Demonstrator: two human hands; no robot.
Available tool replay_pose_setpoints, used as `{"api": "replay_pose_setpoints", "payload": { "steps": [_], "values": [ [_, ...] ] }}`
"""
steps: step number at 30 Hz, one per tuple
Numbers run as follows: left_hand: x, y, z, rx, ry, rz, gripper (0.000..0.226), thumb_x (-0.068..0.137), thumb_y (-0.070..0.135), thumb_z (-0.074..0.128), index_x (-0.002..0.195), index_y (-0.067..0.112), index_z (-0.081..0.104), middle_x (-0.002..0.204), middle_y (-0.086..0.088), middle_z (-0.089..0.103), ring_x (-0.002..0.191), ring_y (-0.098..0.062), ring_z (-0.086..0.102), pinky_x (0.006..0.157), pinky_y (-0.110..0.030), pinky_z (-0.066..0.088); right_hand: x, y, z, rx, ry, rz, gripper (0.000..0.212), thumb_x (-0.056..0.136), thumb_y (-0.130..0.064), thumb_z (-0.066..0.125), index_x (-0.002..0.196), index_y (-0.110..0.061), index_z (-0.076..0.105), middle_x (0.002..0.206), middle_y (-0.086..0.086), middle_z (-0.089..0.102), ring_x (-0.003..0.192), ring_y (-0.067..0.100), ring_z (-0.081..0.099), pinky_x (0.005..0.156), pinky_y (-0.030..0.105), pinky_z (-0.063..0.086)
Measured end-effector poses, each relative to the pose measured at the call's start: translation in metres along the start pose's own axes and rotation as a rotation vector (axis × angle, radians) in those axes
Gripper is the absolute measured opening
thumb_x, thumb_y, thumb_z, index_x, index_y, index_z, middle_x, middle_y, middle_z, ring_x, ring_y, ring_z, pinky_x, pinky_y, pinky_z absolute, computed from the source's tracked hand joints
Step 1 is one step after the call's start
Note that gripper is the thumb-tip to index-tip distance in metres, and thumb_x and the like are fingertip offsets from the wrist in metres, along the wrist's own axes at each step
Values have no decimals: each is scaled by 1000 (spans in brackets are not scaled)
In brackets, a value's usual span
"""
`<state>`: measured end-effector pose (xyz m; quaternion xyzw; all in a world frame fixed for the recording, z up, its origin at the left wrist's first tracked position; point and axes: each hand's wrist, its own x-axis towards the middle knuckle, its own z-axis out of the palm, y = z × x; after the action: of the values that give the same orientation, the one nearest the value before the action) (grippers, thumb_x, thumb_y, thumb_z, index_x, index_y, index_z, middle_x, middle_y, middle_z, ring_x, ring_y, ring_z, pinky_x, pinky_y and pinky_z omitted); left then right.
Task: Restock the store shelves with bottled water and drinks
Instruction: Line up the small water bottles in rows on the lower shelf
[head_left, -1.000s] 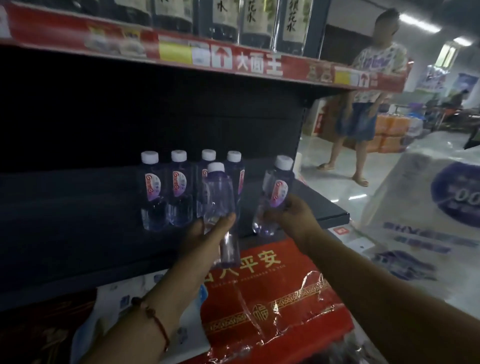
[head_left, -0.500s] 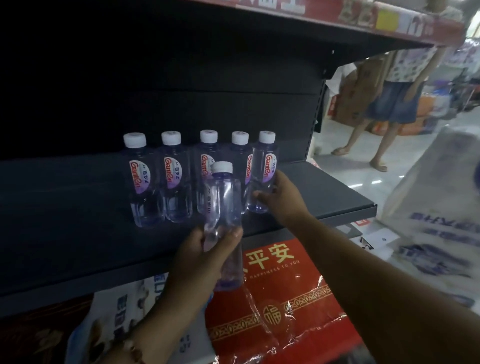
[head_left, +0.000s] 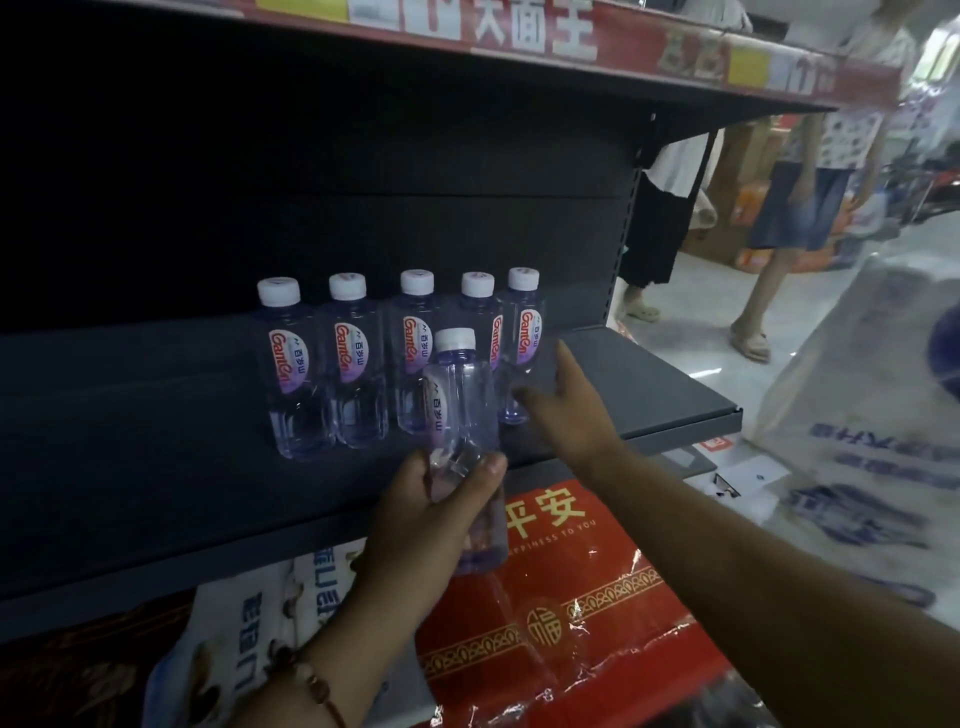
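Observation:
Several small clear water bottles with white caps and red-lettered labels stand in a row on the dark shelf (head_left: 649, 384); the rightmost bottle (head_left: 523, 332) stands at the row's end. My left hand (head_left: 431, 519) grips another such bottle (head_left: 462, 415) upright by its lower half, in front of the row at the shelf's front edge. My right hand (head_left: 571, 410) hovers just right of the rightmost bottle with fingers spread, holding nothing.
A red price strip (head_left: 571, 36) edges the shelf above. Below the shelf lie a red plastic-wrapped pack (head_left: 571, 597) and white packs. A large plastic-wrapped bale (head_left: 872, 415) sits at the right. A person (head_left: 810, 197) stands in the aisle behind.
My right hand set its bottle at the right end of the row and let go, drawing back slightly. My left hand kept its bottle raised before the row.

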<state>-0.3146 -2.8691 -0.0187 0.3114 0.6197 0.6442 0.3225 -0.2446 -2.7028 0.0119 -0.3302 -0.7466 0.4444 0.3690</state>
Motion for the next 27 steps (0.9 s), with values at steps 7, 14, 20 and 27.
{"api": "replay_pose_setpoints", "payload": {
  "steps": [7, 14, 20, 27],
  "values": [
    [-9, 10, 10, -4, 17, 27, 56, 69, 64, 77, 113, 33, 63, 99, 6, 76, 89, -14, 74, 84, -49, 60, -119, -33, -18, 167, -447, -11, 46, 91, 9, 51, 121, -26, 58, 104, -14, 74, 98, -1, 68, 82, 16, 52],
    [-30, 25, 39, 120, 35, 80, 42, 82, 46, 75, 117, 34, 54, 100, 12, 70, 88, -3, 67, 66, -18, 51, -137, -19, -11, -104, -174, -207, 54, 75, -8, 75, 123, -27, 60, 105, -3, 68, 97, 21, 67, 75, 36, 58],
    [-41, 43, 48, 305, -65, 124, 38, 89, 55, 61, 116, 30, 54, 102, 10, 70, 87, -5, 67, 68, -22, 50, -140, -29, -43, -82, -86, -84, 34, 75, -7, 77, 101, -27, 65, 94, -9, 74, 83, 8, 71, 73, 29, 60],
    [-8, 34, 12, 1108, -114, 178, 65, 95, 54, 52, 152, 35, 26, 151, 6, 33, 128, -18, 47, 103, -42, 48, -96, -10, -77, 16, -78, 183, 38, 78, -3, 80, 110, -13, 63, 103, 9, 73, 88, 25, 73, 78, 34, 62]
  ]
}}
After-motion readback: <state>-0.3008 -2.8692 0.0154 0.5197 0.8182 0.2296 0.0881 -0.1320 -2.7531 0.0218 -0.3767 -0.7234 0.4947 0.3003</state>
